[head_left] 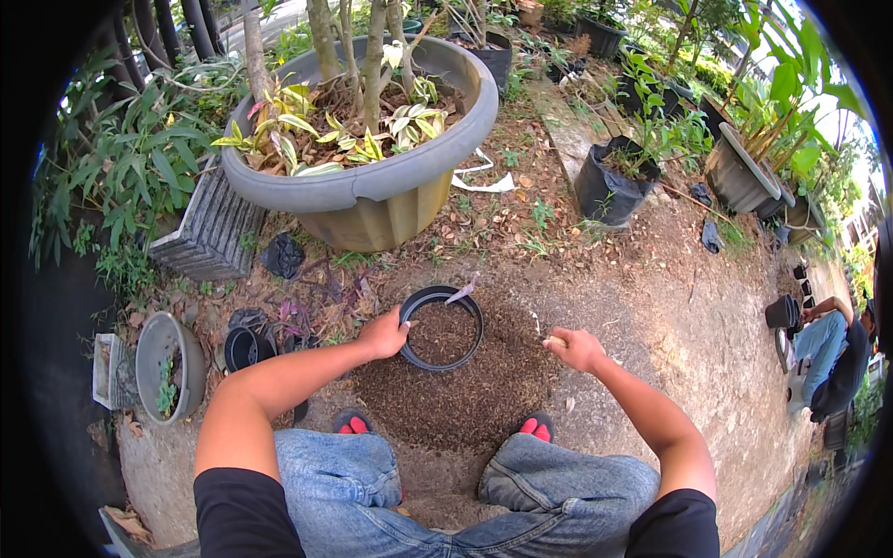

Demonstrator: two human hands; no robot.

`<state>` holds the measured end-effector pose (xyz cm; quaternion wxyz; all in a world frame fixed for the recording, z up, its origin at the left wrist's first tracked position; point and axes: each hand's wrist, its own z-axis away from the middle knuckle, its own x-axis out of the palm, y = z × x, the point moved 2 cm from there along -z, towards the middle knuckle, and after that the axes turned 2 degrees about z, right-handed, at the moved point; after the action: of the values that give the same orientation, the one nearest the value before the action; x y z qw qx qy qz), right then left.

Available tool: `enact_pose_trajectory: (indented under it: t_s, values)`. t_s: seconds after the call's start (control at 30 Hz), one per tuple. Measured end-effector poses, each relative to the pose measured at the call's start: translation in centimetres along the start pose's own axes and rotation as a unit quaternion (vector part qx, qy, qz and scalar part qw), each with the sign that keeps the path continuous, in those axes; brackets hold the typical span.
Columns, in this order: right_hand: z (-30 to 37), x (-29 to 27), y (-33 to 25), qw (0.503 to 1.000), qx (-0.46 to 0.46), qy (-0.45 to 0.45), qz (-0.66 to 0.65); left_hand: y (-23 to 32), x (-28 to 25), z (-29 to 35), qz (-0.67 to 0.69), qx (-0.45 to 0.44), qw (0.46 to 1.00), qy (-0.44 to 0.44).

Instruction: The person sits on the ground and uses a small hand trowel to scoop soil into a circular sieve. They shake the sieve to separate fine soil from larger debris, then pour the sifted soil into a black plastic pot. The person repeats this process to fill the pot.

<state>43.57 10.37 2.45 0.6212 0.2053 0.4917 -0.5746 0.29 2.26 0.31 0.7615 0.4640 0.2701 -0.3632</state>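
A round black plastic pot (480,327) with dark crumbly soil inside stands in a heap of loose soil (423,405) in front of my feet. My left hand (382,335) is closed on its left rim, thumb over the edge. A pale purplish leaf-like piece (462,289) lies across the far rim. My right hand (578,350) is closed over the right edge of the heap, apart from the pot. A small pale bit shows at its fingertips; what it is I cannot make out. A thin whitish piece (537,323) is just beyond those fingers.
A large grey-rimmed planter (372,191) with trunks and variegated leaves stands ahead. To the left are a grey round pot (193,367), a small black pot (244,348) and a ribbed planter (209,232). A black grow bag (614,186) is far right; another person (831,358) sits at right.
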Motion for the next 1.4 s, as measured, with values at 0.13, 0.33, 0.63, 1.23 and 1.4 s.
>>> enact_pose_trajectory:
  t_s: [0.13, 0.33, 0.63, 1.23, 1.4]
  values:
    - [0.6, -1.0, -1.1, 0.998, 0.001, -0.009, 0.069, 0.1, -0.2, 0.3, -0.008, -0.010, 1.000, -0.008]
    - [0.1, 0.2, 0.8, 0.999, -0.005, 0.020, 0.044, -0.1, 0.0, 0.0, 0.000, -0.009, 1.000, -0.010]
    - [-0.9, -2.2, 2.1, 0.992, -0.021, 0.049, -0.111, -0.1, 0.2, -0.3, 0.018, 0.000, 1.000, -0.006]
    - [-1.0, -9.1, -11.8, 0.991, -0.104, 0.065, -0.055, 1.3, 0.6, -0.2, 0.133, 0.018, 0.990, 0.030]
    - [-1.8, -9.1, -14.1, 0.991, -0.110, 0.066, 0.047, 1.2, 0.6, -0.2, 0.141, 0.015, 0.990, 0.009]
